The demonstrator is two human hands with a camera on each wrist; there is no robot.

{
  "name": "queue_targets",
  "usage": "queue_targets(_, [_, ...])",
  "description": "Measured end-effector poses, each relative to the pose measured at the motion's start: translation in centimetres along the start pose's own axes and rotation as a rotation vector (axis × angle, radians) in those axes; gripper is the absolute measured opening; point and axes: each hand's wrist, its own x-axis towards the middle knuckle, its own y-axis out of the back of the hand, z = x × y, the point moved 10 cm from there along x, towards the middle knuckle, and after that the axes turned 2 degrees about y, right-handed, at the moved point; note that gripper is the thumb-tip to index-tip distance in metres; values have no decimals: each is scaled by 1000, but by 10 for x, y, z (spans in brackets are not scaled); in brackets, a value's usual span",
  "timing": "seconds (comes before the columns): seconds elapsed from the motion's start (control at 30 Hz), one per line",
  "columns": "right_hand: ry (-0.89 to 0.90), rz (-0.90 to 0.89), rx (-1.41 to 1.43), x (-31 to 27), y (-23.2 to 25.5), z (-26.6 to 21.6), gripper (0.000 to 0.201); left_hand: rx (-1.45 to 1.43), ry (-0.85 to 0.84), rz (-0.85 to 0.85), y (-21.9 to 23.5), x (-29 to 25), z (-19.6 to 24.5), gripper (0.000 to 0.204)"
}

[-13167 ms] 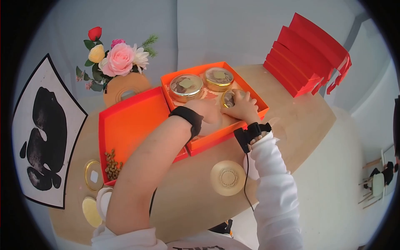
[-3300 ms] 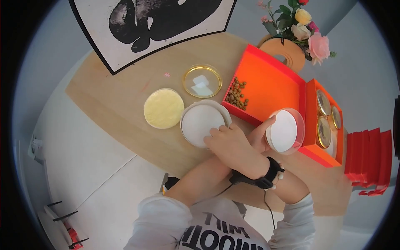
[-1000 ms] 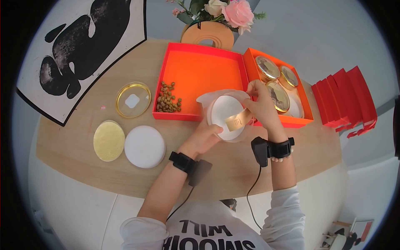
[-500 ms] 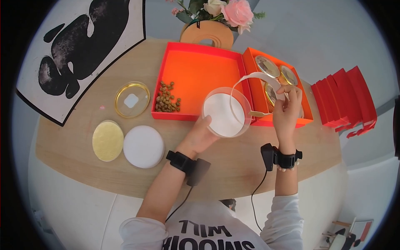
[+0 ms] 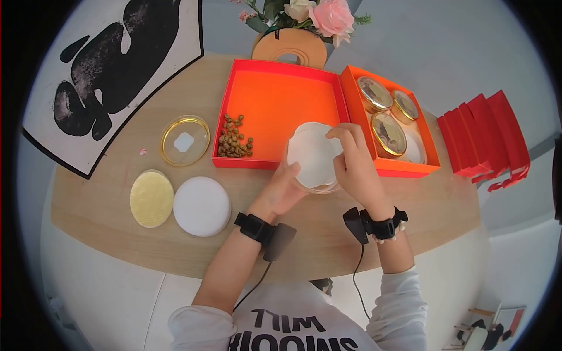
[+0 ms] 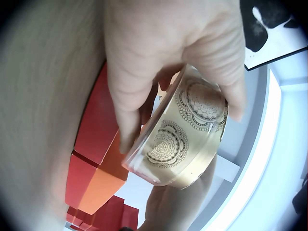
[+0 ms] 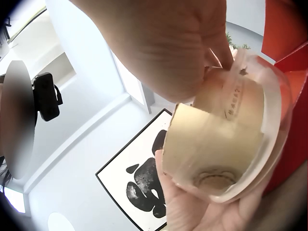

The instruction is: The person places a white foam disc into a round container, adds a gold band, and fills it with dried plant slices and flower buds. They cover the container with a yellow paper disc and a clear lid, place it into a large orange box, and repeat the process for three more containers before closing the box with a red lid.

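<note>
My left hand (image 5: 282, 190) grips a clear round container (image 5: 319, 190) from the left, its thumb over the near rim. Inside the container stands a curved strip, pale on its inner face (image 5: 310, 153). The left wrist view shows the strip's gold outer face with dark round patterns (image 6: 166, 144) through the clear wall. At the container's right side, my right hand (image 5: 358, 169) pinches the strip's upper edge with curled fingers. A gold end of the strip (image 7: 207, 134) sticks out in the right wrist view. The fingertips are partly hidden there.
An orange tray (image 5: 281, 111) holds small brown pieces (image 5: 234, 143). Beside it, an orange box (image 5: 424, 140) contains gold-rimmed round tins (image 5: 388, 134). A clear gold-rimmed lid (image 5: 185, 140), yellow disc (image 5: 152, 199) and white disc (image 5: 202, 206) lie left. Red boxes (image 5: 480, 140) stand right.
From half a second ago, my right hand has moved left from over the orange box, bringing the loose strip into the container. Earlier the strip curved around the white disc on the table.
</note>
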Motion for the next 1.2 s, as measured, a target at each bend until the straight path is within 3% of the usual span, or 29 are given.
queue_targets(0.1, [-83,5,-85,-3,-2,10,45,101,-31,56,-2,-3,4,74])
queue_targets(0.2, [-47,-21,-499,-5,2,5,51,93,-33,31,-4,-2,3,75])
queue_targets(0.3, [-123,-159,-442,-10,-6,18,54,63,-40,27,-7,-3,7,76])
queue_targets(0.43, [-88,-180,-486,-8,0,11,56,4,-75,-89,-13,-1,10,72])
queue_targets(0.53, [-5,-163,-528,-8,-4,3,55,-4,-73,-62,-11,-2,10,71])
queue_targets(0.67, [21,0,-323,16,17,-46,42,-4,-62,-13,-8,-3,10,67])
queue_targets(0.7, [99,-7,-274,20,16,-69,38,-3,-41,11,-4,-2,7,66])
queue_targets(0.77, [346,-196,-168,15,-17,-111,35,12,-39,19,0,-1,4,66])
queue_targets(0.83, [324,-556,-53,2,-82,-137,44,41,-82,-14,-1,2,4,67])
queue_targets(0.97, [166,-728,-95,-7,-174,-132,67,122,-207,-18,-5,1,11,65])
queue_targets(1.07, [-38,-920,-117,5,-214,-114,64,592,24,218,33,5,7,67])
queue_targets(1.2, [-9,-1046,-90,7,-234,-115,54,555,-12,208,31,8,11,70])
